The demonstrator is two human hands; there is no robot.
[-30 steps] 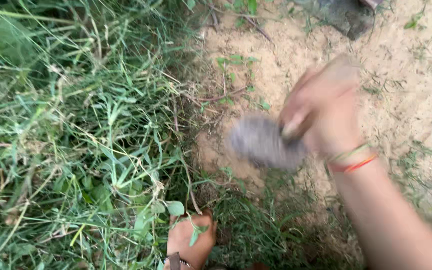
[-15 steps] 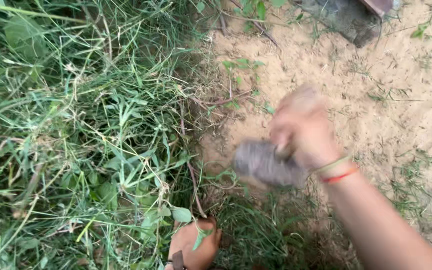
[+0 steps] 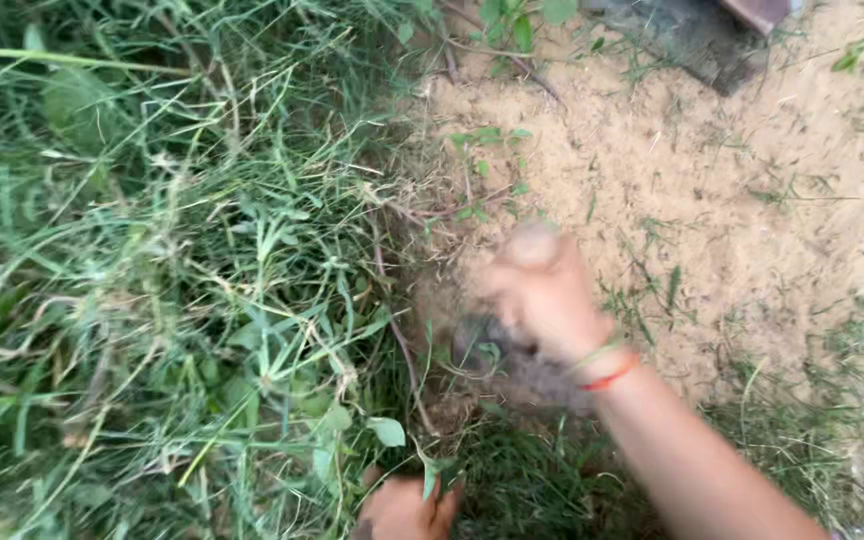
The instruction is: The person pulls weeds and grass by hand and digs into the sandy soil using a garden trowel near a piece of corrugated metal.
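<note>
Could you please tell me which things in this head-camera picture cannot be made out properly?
- Grey thing under the right hand: motion-blurred and part-covered by that hand, so its kind is unclear.
- Right hand's fingers: smeared by motion, grip unreadable.
- Left hand: cut off by the bottom edge, part-hidden by grass.
- Dark object: cut off by the top edge.

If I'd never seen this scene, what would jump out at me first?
Most likely the blurred right hand in the middle, closed around a dark grey tool at the edge of the grass, with a red and green wrist thread. Tall green grass fills the left half and bare sandy soil the right. The left hand rests low among the grass at the bottom edge.
</note>
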